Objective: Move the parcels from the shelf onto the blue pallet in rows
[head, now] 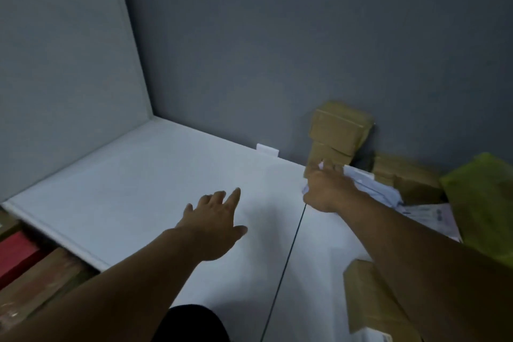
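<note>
1. A dark grey back wall [277, 64] fills the upper part of the view. It meets a paler grey side panel [55, 64] in a corner on the left.
2. A flat white shelf board [138, 189] spans the lower half. A thin dark seam [288, 258] runs across it from front to back.
3. The parcels sit grouped at the right end of this shelf board. The biggest is a yellow-green plastic bag parcel [483, 203] at the far right edge.
4. A stack of brown tape-wrapped cardboard parcels [338, 130] stands against the back wall, its upper box tilted. A low brown parcel [405, 175] lies just to its right. Another brown carton [366, 300] sits at the front right, partly under the right forearm.
5. A crumpled pale plastic mailer parcel [374, 189] lies between the stack and the yellow-green bag.
6. The right hand [327, 192] is on the mailer's left end. Its fingers curl down and grip the plastic, with the fingertips hidden behind the hand.
7. The left hand [213, 222] is over the shelf board left of the seam. It is palm down with fingers straight and spread, holding nothing. Whether it touches the board cannot be told.
8. Below the shelf's front edge on the left are a red box [16, 253] and blurred brown cartons [41, 286].
9. A small white bracket [267, 149] sits at the shelf's rear edge.
</note>
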